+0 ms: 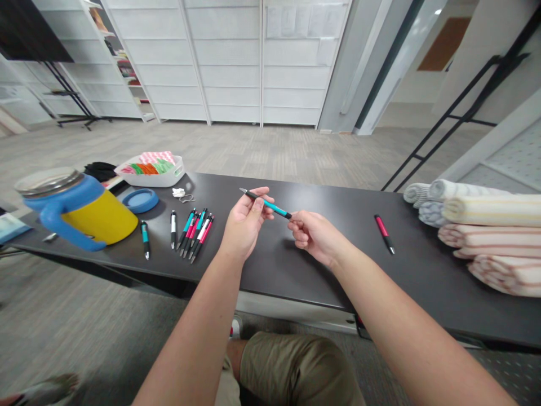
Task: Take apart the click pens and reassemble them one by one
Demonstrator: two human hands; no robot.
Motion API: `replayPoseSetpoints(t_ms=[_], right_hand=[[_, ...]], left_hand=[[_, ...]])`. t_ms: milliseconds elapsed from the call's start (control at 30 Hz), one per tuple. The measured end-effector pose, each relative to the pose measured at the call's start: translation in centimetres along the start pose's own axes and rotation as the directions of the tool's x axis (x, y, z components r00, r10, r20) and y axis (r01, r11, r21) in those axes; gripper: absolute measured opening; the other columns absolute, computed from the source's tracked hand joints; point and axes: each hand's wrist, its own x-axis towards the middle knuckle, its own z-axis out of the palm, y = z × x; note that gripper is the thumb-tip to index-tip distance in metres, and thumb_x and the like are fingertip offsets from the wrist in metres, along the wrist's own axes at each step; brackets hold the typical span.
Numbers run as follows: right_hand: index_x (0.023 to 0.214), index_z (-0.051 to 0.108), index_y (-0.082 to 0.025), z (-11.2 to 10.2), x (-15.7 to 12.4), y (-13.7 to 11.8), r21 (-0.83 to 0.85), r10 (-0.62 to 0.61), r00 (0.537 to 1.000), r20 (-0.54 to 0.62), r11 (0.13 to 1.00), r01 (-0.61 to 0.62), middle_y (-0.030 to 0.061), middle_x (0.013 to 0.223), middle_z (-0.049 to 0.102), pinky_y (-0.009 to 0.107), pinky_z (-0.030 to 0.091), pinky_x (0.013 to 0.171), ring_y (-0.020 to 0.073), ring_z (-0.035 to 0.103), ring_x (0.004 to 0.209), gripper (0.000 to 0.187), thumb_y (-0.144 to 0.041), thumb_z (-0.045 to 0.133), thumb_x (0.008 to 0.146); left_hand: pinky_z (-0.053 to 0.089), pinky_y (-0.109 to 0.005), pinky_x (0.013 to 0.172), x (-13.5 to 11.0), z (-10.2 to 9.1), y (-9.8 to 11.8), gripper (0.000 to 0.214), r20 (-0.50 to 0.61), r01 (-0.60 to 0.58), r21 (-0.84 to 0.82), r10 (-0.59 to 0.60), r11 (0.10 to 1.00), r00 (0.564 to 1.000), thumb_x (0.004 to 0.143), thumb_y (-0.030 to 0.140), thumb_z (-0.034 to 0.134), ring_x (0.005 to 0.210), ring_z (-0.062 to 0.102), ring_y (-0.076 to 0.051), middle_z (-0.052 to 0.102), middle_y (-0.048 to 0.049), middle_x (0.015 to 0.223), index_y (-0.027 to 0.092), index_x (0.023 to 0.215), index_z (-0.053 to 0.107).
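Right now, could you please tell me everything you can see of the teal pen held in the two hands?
The teal pen is slim and looks plastic, with a teal barrel, black sections at both ends and a pale tip at its far-left end. It is held nearly level above the dark table, not touching it. The left hand grips its black left part with thumb and fingers; the right hand pinches its right end.

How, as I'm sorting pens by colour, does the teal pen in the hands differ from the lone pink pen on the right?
The teal pen is held above the table by the left hand and right hand; the pink pen lies on it, untouched. The teal pen's barrel is teal, the pink pen's pink. Both are slim, with black trim.
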Motion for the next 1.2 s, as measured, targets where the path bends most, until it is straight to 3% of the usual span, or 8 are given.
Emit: replayPoseSetpoints(t_ms=[200,367,500,833,1200], right_hand=[[0.072,0.054,-0.019,0.0,0.0,0.1,-0.064,-0.055,0.998,-0.008,0.996,0.054,-0.0041,0.066,0.053,0.021,0.028,0.042,0.0046,0.037,0.045,0.028,-0.036,0.074,0.078],[0.094,0.067,-0.02,-0.3,0.3,0.4,-0.199,-0.2,0.979,-0.029,0.961,0.191,-0.0007,0.081,0.067,0.023,0.039,0.045,0.0067,0.051,0.047,0.035,-0.049,0.08,0.079],[0.095,0.07,-0.018,-0.5,0.5,0.6,-0.261,-0.24,0.971,-0.003,0.937,0.231,0.0024,0.084,0.072,0.022,0.044,0.047,0.0071,0.054,0.049,0.041,-0.051,0.085,0.075],[0.09,0.074,-0.015,-0.7,0.9,0.9,-0.276,-0.216,0.976,-0.013,0.939,0.204,0.0057,0.085,0.077,0.02,0.044,0.049,0.0059,0.054,0.051,0.042,-0.049,0.089,0.071],[0.085,0.061,-0.018,0.0,0.8,1.1,-0.302,-0.175,0.983,0.047,0.936,0.181,-0.0008,0.079,0.066,0.021,0.046,0.048,0.0074,0.056,0.051,0.032,-0.048,0.071,0.086]], left_hand=[[0.055,-0.024,0.072,0.3,-0.4,-0.2,0.028,-0.034,-0.005,-0.025,0.004,1.0,0.999,0.091,0.032,0.076,0.077,0.063,-0.01,0.07,-0.006,0.101,0.018,0.115,0.07],[0.055,-0.024,0.073,0.6,-0.9,-0.3,0.028,-0.079,0.008,-0.034,-0.01,0.999,0.997,0.091,0.032,0.076,0.077,0.064,-0.01,0.071,-0.0062,0.102,0.017,0.114,0.07],[0.055,-0.024,0.073,0.6,-1.0,-0.3,0.029,-0.083,0.008,-0.032,-0.01,0.999,0.996,0.09,0.031,0.077,0.077,0.064,-0.01,0.071,-0.006,0.101,0.017,0.114,0.07],[0.055,-0.023,0.072,0.7,-1.0,-0.2,0.03,-0.076,-0.039,-0.005,0.038,0.999,0.996,0.089,0.032,0.078,0.074,0.061,-0.008,0.069,-0.0049,0.097,0.016,0.114,0.072],[0.054,-0.023,0.072,0.7,-1.2,-0.2,0.03,-0.088,-0.04,-0.014,0.039,0.999,0.995,0.089,0.032,0.078,0.074,0.061,-0.008,0.07,-0.0053,0.098,0.016,0.114,0.072]])
